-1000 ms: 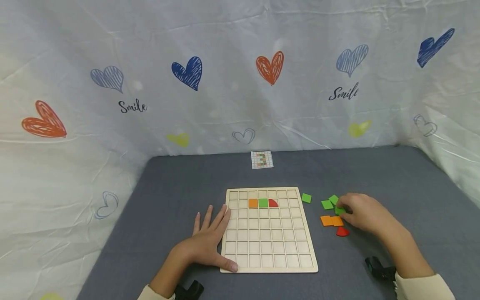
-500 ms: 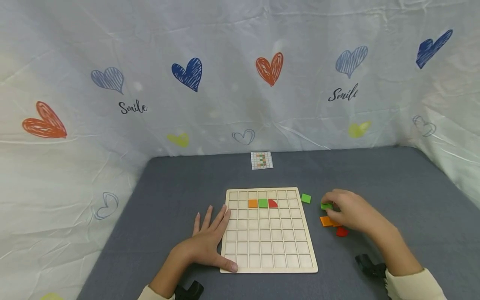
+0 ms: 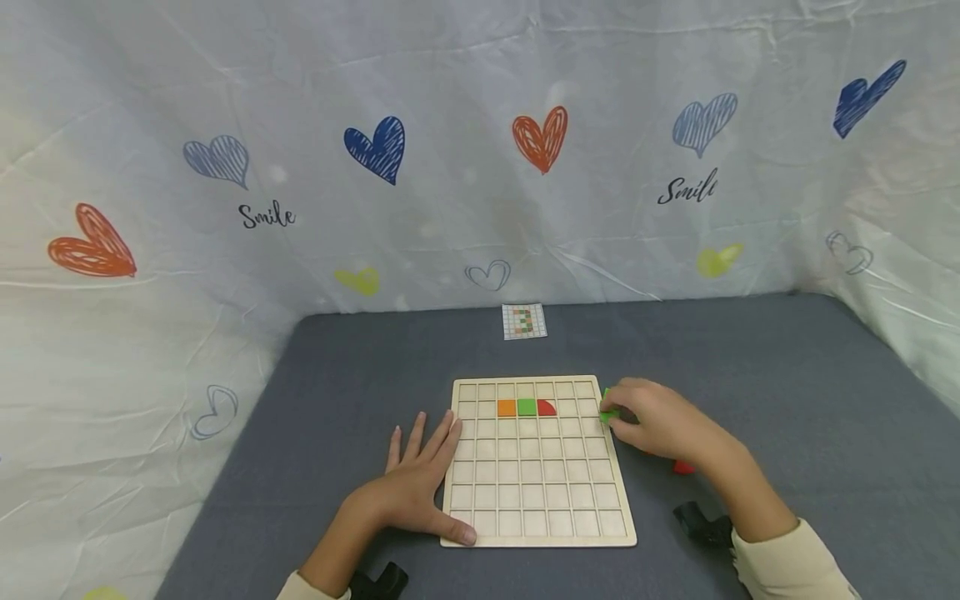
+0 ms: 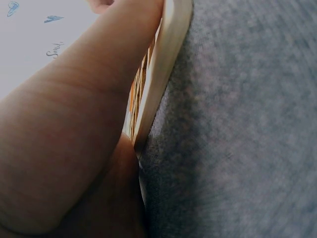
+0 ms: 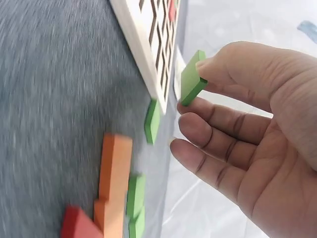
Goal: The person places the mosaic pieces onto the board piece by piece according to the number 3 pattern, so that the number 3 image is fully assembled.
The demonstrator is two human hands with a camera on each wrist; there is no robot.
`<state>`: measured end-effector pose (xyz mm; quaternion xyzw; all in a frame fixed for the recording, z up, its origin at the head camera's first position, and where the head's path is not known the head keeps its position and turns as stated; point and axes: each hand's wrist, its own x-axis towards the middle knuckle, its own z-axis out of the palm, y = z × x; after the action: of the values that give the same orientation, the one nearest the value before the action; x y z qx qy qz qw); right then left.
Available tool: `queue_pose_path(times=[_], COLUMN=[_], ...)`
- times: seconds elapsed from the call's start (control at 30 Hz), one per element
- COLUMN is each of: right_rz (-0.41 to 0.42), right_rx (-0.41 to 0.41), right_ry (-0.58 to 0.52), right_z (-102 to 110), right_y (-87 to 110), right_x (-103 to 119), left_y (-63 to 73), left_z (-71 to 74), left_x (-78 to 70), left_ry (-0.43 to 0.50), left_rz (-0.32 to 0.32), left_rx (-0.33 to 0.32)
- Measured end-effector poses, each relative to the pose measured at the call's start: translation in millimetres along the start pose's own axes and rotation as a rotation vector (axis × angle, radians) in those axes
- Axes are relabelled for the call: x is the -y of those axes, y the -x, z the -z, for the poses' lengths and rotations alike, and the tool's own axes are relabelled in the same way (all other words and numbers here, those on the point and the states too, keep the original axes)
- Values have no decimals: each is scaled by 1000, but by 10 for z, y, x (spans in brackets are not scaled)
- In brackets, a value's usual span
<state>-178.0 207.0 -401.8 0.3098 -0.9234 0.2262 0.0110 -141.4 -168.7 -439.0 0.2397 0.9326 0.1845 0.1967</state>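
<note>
A wooden grid board (image 3: pixel 528 500) lies on the table. My left hand (image 3: pixel 408 492) rests along its left edge, fingers spread and straight, thumb on the near left corner. My right hand (image 3: pixel 660 417) hovers at the board's right edge. Its thumb and index finger pinch a green square tile (image 5: pixel 192 82), while the other fingers are loosely bent. One upper row of the grid holds an orange square (image 3: pixel 506 408), a green square (image 3: pixel 527 407) and a red quarter-circle (image 3: pixel 547 408). In the left wrist view, hand and forearm hide most of the board.
Another green tile (image 5: pixel 152 121) lies by the board's corner. Farther right are orange tiles (image 5: pixel 114 168), two green tiles (image 5: pixel 135 196) and a red piece (image 5: pixel 79 225), mostly hidden by my right hand in the head view. Behind the board lies a small pattern card (image 3: pixel 538 332).
My right hand has taken a green tile from the loose pieces and carried it left to the board's right edge. My left hand has stayed in place.
</note>
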Motion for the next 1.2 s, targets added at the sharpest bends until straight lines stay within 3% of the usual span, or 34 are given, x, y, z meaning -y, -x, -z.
queue_pose_path(times=[0.37,0.7,1.2], right_rz=[131,183,166], right_rx=[10,46,63], right_ry=[-17,4,34], right_z=[-204,-345,-424], right_y=[-205,-348,-444], right_x=[191,328,409], left_y=[-15,-8,-1], left_z=[-51,-5,13], left_x=[56,24,2], left_ry=[24,12,1], left_rz=[-30,-14,-6], left_rx=[-26,-8,-5])
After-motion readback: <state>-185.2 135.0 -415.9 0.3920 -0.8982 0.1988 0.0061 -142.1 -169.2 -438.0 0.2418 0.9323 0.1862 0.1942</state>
